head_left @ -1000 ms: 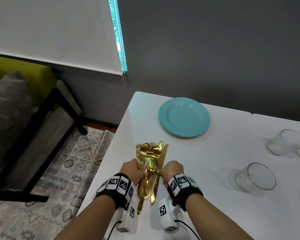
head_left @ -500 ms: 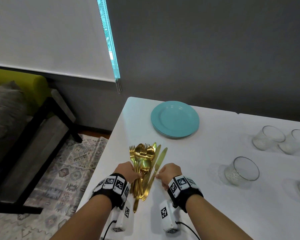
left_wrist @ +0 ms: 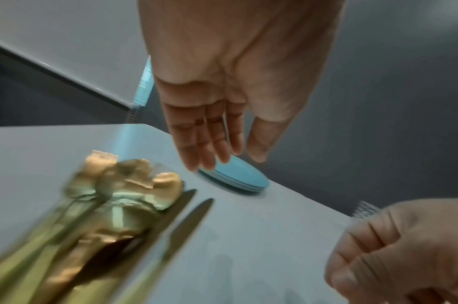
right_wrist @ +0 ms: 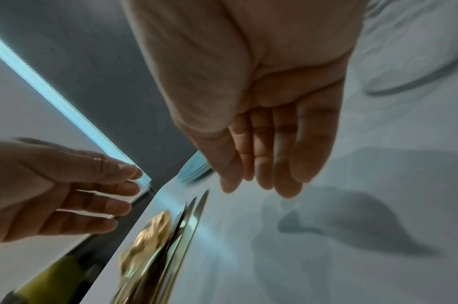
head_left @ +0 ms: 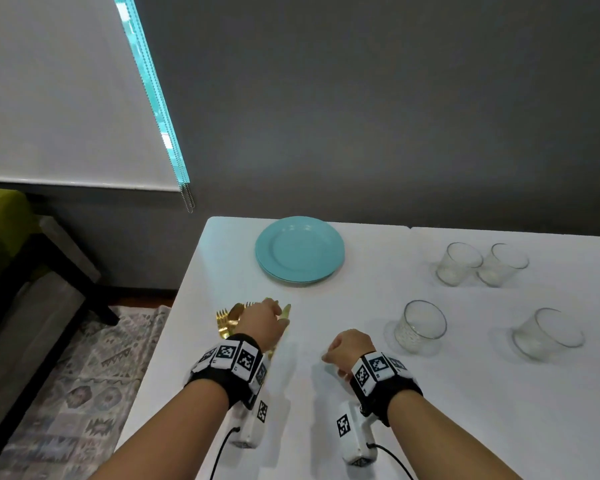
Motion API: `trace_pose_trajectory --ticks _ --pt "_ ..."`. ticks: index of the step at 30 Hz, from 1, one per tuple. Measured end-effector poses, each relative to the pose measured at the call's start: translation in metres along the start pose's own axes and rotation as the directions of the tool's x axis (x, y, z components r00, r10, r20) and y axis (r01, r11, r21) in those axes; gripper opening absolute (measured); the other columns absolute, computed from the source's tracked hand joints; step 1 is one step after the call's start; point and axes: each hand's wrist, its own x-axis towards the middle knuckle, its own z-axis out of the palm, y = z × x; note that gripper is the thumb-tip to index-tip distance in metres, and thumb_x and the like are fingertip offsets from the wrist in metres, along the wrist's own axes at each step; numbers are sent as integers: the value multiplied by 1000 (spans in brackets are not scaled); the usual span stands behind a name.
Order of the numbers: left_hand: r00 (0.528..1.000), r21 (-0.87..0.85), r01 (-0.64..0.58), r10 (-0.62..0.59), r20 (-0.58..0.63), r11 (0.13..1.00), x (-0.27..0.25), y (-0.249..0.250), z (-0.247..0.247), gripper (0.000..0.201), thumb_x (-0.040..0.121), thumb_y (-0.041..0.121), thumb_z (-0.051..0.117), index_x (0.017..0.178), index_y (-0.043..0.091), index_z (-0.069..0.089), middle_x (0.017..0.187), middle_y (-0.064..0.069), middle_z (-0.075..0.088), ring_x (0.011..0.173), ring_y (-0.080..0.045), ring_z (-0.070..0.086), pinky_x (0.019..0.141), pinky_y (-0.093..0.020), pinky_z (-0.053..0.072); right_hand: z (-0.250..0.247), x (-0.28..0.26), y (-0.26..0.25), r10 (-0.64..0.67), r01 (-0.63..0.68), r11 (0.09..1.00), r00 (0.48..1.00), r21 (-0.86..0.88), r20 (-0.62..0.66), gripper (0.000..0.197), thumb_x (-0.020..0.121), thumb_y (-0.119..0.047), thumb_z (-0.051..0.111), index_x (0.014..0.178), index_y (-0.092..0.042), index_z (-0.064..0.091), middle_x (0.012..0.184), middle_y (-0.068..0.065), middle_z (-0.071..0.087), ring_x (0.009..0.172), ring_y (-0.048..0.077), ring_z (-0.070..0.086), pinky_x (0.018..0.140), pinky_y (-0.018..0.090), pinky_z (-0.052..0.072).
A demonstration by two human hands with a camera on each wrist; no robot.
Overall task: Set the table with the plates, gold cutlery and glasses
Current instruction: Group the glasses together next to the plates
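A bundle of gold cutlery (head_left: 227, 318) lies on the white table (head_left: 361, 393) near its left edge, with the knives (left_wrist: 186, 214) on its right side. My left hand (head_left: 262, 318) hovers just above the bundle, fingers straight and empty (left_wrist: 235, 158). My right hand (head_left: 347, 344) is off to the right of the cutlery, loosely relaxed and holding nothing (right_wrist: 261, 185). A stack of teal plates (head_left: 300, 249) sits farther back. Several clear glasses stand to the right, the nearest glass (head_left: 421, 325) just beyond my right hand.
The table's left edge (head_left: 174, 306) drops to a patterned rug (head_left: 84, 393). A dark-framed sofa (head_left: 32, 289) with a green back stands on the left. A dark grey wall (head_left: 395, 116) runs behind the table. Two glasses (head_left: 482, 265) stand together at the back right.
Both hands have let go of the cutlery, which now lies on the table. My right hand has pulled away to the right, and my left hand has lifted above the bundle.
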Motion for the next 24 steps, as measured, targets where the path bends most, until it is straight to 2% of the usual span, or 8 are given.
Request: trace_pose_trajectory --ticks 2,4,7,11,13,16,22,24 --pt "997 -67 -73 74 13 995 0 25 9 30 90 27 56 116 11 58 116 -6 65 112 -23 57 96 -28 43 -17 -1 31 94 -94 996 995 -6 -38 22 83 -30 67 84 -8 67 95 5 70 86 21 64 66 24 52" --pt "991 -111 -121 126 43 986 -2 49 24 30 89 27 57 115 11 57 111 -3 68 111 -22 59 97 -25 40 -31 -3 68 191 -192 981 981 -26 -46 27 83 -34 64 71 -12 56 104 5 71 80 18 60 54 18 42" --pt "982 -186 -121 145 125 975 -8 80 51 40 87 27 62 122 10 51 113 -4 66 113 -22 57 94 -25 40 -51 -9 121 336 -332 942 938 54 -86 33 83 -36 60 62 -15 46 80 3 62 63 16 54 47 16 34" --pt "959 -260 -80 146 245 962 -11 117 88 71 79 32 72 136 11 35 131 -7 54 120 -21 52 92 -24 40 -87 -21 190 452 -409 874 883 262 -131 28 85 -30 62 65 -16 49 85 4 60 82 19 54 49 17 34" --pt "955 -291 -53 133 265 955 -7 132 105 86 73 32 77 141 10 29 138 -10 47 125 -23 48 98 -27 39 -104 -24 227 504 -392 818 842 422 -194 13 82 -24 68 86 -14 61 104 12 64 91 23 59 49 19 36" --pt "961 -316 -16 101 256 949 2 152 129 100 66 30 83 144 9 24 143 -11 41 129 -23 45 103 -29 37 -125 -18 275 601 -382 705 769 598 -218 57 78 -24 74 125 2 53 125 19 57 113 31 58 69 26 47" --pt "969 -359 37 54 240 932 14 176 169 105 49 26 90 138 20 35 137 -3 50 123 -22 51 103 -32 43 -161 -7 321 658 -268 605 698 750 -282 93 72 -21 81 144 -5 25 143 21 39 129 35 43 103 40 37" --pt "978 -369 28 50 201 929 14 180 178 96 51 20 89 135 21 41 133 1 53 122 -20 51 98 -21 39 -166 1 330 630 -217 613 715 760 -304 101 68 -19 84 147 -8 21 148 19 35 134 33 39 107 40 34"
